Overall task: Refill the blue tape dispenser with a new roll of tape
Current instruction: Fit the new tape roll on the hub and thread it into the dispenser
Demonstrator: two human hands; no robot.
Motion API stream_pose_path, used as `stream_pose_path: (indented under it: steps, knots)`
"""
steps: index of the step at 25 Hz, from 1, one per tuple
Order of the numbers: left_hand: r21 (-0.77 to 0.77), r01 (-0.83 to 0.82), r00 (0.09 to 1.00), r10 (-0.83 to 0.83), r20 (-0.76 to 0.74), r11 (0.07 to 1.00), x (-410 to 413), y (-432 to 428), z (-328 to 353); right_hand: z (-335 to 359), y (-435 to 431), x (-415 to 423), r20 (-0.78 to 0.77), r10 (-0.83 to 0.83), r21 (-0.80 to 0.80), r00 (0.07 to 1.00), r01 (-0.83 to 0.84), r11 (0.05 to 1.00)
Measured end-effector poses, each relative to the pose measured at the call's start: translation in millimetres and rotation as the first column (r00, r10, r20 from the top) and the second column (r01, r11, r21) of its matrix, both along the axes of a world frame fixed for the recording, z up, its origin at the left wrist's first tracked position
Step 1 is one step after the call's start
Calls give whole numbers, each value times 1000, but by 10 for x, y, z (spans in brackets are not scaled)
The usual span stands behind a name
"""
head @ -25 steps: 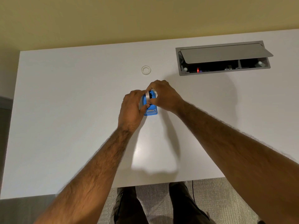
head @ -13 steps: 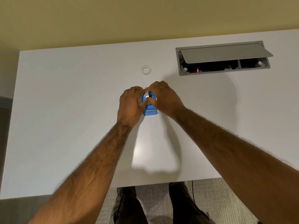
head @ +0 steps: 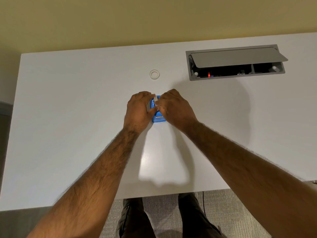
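The blue tape dispenser (head: pixel 158 119) stands in the middle of the white table (head: pixel 68 117), its cutter end towards me. My left hand (head: pixel 138 110) wraps its left side, thumb across the top. My right hand (head: pixel 175 107) covers the right side, fingertips pinched on a whitish roll of tape (head: pixel 155 98) that sits in the dispenser's slot. Only the front base and a strip of the top show between the hands. A second small white ring (head: pixel 154 74), a tape core or roll, lies flat farther back.
A grey cable hatch (head: pixel 236 61) with its lid propped open is set into the table at the back right. The table's near edge runs just above my legs. A yellow wall stands behind the table.
Both hands have closed in tighter around the dispenser. The tape roll sits lower in the slot, and less of it shows between the fingers.
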State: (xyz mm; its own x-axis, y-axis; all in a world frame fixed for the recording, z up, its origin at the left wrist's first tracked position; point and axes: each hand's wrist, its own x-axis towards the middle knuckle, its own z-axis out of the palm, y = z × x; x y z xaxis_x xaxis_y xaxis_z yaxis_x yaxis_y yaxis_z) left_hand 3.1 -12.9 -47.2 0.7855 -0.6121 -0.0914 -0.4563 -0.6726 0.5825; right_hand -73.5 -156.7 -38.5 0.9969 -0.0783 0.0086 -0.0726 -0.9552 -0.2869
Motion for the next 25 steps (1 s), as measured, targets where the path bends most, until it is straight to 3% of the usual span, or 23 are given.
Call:
stream_pose_path:
  steps: [10, 25]
  knots:
    - [-121, -36, 988, 18, -153, 992, -14, -29, -22, 155, -48, 219, -20, -161, 187, 987, 162, 969]
    - [-152, -43, 980, 11, -200, 987, -39, -29, 33, 160, -66, 335, -79, -174, 201, 982, 186, 962]
